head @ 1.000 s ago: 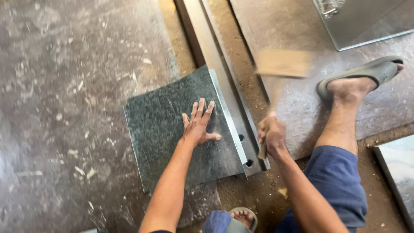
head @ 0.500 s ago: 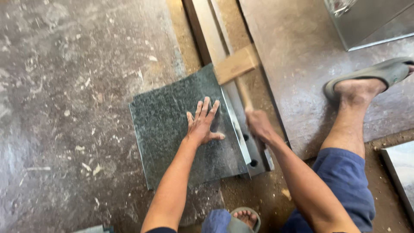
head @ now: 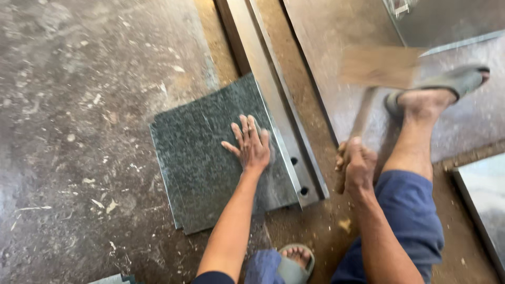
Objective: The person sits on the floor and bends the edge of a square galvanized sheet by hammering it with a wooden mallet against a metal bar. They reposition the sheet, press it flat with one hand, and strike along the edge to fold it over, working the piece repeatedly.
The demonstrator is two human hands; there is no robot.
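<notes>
My left hand [head: 251, 144] lies flat and open, fingers spread, pressing down on the dark speckled sheet [head: 210, 158] close to its right edge. My right hand [head: 356, 165] is closed tight around the handle of a wooden mallet [head: 379, 66], low on the shaft, with the block-shaped head raised and blurred above the floor to the right.

The sheet lies on the dusty concrete floor [head: 79, 105], and its right edge rests against a long metal bar [head: 273, 105] with a couple of holes near its lower end. From how thin and flat it lies, I judge the sheet to be stiff metal: fairly heavy for its thickness, hard, likely to ring and jump under a blow, and sharp along the cut edges. So I keep my palm on the flat face rather than curling my fingers over a rim. The surface looks smooth and a little slick, so I think downward weight holds it better than a pinch would. The mallet seems light enough to swing one-handed, with most of its weight in the head.

Beyond the bar lies a wide grey plate [head: 336, 79]. My right foot, in a grey sandal [head: 452, 79], rests on it, and my other sandalled foot [head: 294, 260] is tucked close under me.
</notes>
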